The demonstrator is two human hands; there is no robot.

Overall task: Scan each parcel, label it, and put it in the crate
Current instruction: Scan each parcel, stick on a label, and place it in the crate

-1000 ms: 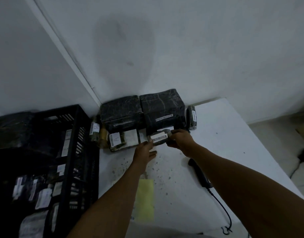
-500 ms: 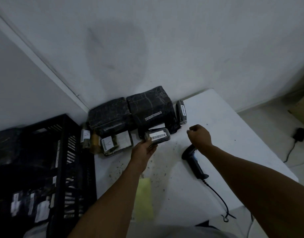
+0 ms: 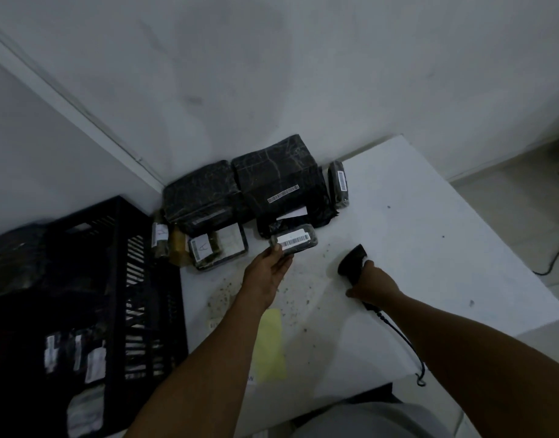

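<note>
1 scanner [image 3: 352, 263], 1 crate [image 3: 120, 279], 2 hands.

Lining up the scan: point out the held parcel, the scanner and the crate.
parcel [image 3: 293, 242], head view, on its white barcode label.
scanner [image 3: 352, 260], head view, on its black head.
crate [image 3: 118, 235], head view, on its top rim.

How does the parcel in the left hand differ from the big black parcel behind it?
The small parcel is gripped by the left hand; the big parcel rests on the table by the wall. The small parcel's barcode label spans most of its face; the big parcel's is a thin strip. Both are dark-wrapped and barcoded.
</note>
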